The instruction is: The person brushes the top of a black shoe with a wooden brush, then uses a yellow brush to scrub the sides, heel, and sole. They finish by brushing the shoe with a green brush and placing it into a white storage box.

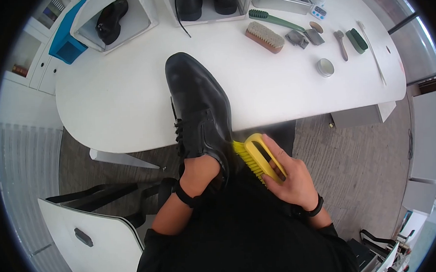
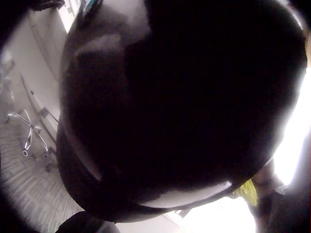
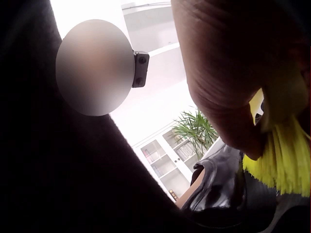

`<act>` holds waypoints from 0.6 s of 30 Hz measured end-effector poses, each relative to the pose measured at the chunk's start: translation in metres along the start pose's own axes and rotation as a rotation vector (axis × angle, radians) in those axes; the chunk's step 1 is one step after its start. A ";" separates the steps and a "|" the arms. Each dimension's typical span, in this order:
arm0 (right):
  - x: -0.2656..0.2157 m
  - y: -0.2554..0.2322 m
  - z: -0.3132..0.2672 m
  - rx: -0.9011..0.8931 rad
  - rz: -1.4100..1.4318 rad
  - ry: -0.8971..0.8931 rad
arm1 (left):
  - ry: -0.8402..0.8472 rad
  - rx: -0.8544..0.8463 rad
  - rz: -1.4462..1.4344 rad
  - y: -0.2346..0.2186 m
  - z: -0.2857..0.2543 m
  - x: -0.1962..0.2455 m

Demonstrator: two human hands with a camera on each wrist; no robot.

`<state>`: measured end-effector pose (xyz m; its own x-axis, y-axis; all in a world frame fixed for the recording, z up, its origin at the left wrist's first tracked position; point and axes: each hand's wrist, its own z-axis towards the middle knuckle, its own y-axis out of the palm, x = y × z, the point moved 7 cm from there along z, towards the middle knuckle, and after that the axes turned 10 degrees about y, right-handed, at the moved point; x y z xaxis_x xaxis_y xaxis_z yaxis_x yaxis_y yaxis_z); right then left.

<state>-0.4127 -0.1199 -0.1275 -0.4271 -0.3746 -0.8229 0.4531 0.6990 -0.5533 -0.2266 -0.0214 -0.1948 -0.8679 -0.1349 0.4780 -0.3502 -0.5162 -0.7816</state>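
Note:
A black leather lace-up shoe (image 1: 195,83) is raised in front of the person, toe pointing away toward the table. My left hand (image 1: 203,169) goes in through the shoe's opening and carries it from inside; its fingers are hidden. In the left wrist view the dark, glossy shoe (image 2: 180,107) fills most of the picture. My right hand (image 1: 298,181) grips a yellow scrub brush (image 1: 261,156) by its looped handle, bristles facing the shoe. Those yellow bristles (image 3: 279,160) come right up to the shoe's side near the heel.
On the white table (image 1: 127,101) lie a wooden shoe brush (image 1: 264,37), a long green brush (image 1: 276,20), a round tin (image 1: 325,67) and several small tools. Boxes with black shoes (image 1: 111,21) stand at the back. A white chair (image 1: 92,236) is at left.

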 end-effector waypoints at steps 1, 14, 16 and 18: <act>0.002 0.000 0.000 -0.010 -0.001 0.026 | -0.001 0.001 0.000 0.002 -0.001 -0.001; 0.003 -0.003 -0.005 -0.041 -0.043 0.097 | -0.043 0.047 -0.089 0.008 -0.008 -0.007; 0.004 -0.001 -0.005 -0.027 -0.025 0.087 | -0.039 0.044 -0.084 0.009 -0.008 -0.007; 0.002 -0.001 -0.005 -0.012 -0.007 0.077 | -0.095 0.003 -0.173 0.014 -0.007 -0.011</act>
<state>-0.4178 -0.1184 -0.1282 -0.4897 -0.3318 -0.8063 0.4408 0.7036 -0.5573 -0.2245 -0.0214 -0.2141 -0.7579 -0.1229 0.6407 -0.4901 -0.5408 -0.6836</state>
